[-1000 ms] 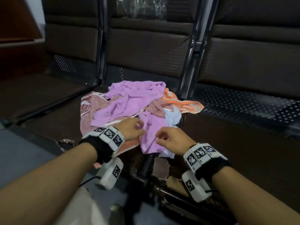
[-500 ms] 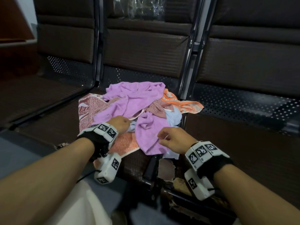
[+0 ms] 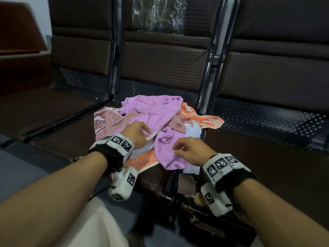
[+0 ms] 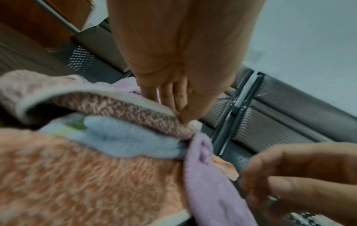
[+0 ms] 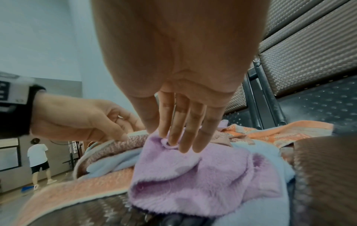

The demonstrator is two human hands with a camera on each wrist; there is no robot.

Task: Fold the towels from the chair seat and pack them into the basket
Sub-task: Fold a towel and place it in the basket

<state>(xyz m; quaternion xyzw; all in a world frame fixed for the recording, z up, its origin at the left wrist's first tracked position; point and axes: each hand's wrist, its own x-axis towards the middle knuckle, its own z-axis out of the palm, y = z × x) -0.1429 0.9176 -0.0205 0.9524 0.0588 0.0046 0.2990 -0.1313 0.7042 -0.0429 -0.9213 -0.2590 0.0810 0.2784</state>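
Fingers (image 4: 185, 113) of the left hand (image 3: 136, 133) pinch the white-bordered edge of the pink patterned towel (image 3: 110, 122). Fingers (image 5: 185, 133) of the right hand (image 3: 193, 150) curl onto a fold of the purple towel (image 3: 156, 111); whether they grip it cannot be told. Both towels lie heaped with an orange towel (image 3: 201, 117) and a light blue towel (image 3: 193, 130) on the middle chair seat (image 3: 71, 139), near its front edge.

Light blue towel (image 3: 193, 131) mostly buried under purple towel (image 3: 158, 111). Left wrist view blurred; right hand (image 4: 301, 172) cut by frame edge there. Left hand (image 3: 136, 133) fingertips hidden behind patterned pink towel (image 3: 110, 122). Orange towel (image 3: 201, 118) partly covered.
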